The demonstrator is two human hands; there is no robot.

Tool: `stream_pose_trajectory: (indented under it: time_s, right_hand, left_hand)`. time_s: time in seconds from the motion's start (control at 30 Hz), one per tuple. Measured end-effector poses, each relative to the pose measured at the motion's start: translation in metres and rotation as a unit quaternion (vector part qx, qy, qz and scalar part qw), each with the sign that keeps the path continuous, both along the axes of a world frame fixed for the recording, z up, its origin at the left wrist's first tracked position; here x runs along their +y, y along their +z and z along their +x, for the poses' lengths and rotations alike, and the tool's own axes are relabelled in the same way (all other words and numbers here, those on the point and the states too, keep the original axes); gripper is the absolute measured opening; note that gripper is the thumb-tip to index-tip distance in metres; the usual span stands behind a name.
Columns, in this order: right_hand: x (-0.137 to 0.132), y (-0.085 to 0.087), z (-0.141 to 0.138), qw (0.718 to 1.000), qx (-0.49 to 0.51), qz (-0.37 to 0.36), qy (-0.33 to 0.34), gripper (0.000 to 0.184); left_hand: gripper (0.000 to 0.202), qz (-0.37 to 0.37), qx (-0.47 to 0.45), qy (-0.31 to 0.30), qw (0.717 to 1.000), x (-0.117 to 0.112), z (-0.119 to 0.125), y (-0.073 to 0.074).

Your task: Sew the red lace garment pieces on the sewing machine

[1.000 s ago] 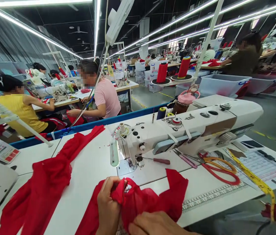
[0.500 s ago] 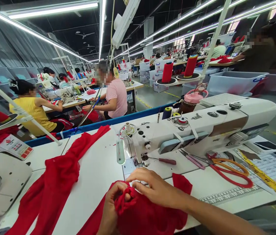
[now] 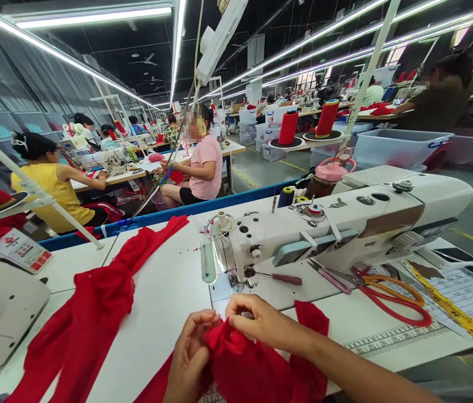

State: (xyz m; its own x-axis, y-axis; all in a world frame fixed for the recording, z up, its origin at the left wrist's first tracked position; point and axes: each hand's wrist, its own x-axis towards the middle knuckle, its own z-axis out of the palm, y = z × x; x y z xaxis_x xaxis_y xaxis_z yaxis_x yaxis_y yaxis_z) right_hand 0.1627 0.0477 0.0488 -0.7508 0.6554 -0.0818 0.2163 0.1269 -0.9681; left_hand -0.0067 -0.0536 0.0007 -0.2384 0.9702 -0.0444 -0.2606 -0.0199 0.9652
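**Red cloth [image 3: 257, 369] bunched between two hands, on the near side of the needle plate [image 3: 220, 292]**

I see the right hand [image 3: 261, 322] pinching the gathered upper edge between thumb and fingers; the left hand [image 3: 190, 352] curls at the left side of the folds, though I cannot tell how firmly it grips. To my eye, the step in hand is sorting that edge. I would anchor with the right pinch, ease the folds flat with the left thumb, and make small finger motions, since this soft material probably creases easily. The knuckles sit near the needle end of the sewing machine [image 3: 337, 210], so I'd reach forward little.

For room, I'd favour the left: white tabletop [image 3: 148, 319] runs between the hands and a second red bundle [image 3: 102, 291]. Rightward, a screwdriver [image 3: 287, 279] lies just beyond the right hand, scissors [image 3: 418, 323] farther along. The tabletop's near edge passes close by the cloth's right end, so I'd guard against slipping there.
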Motion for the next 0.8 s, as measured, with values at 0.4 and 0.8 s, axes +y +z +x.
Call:
stream_pose_trajectory:
  time_s: [0.4,0.8]
  right_hand:
    - [-0.008,0.007,0.012,0.996,0.014,-0.085,0.019,0.006]
    - [-0.008,-0.007,0.016,0.995,0.047,-0.093,0.010,0.009]
  left_hand:
    - [0.031,0.026,0.250,0.016,0.968,-0.001,0.019,0.007]
    - [0.035,-0.087,-0.074,-0.145,0.983,0.011,0.004,0.010]
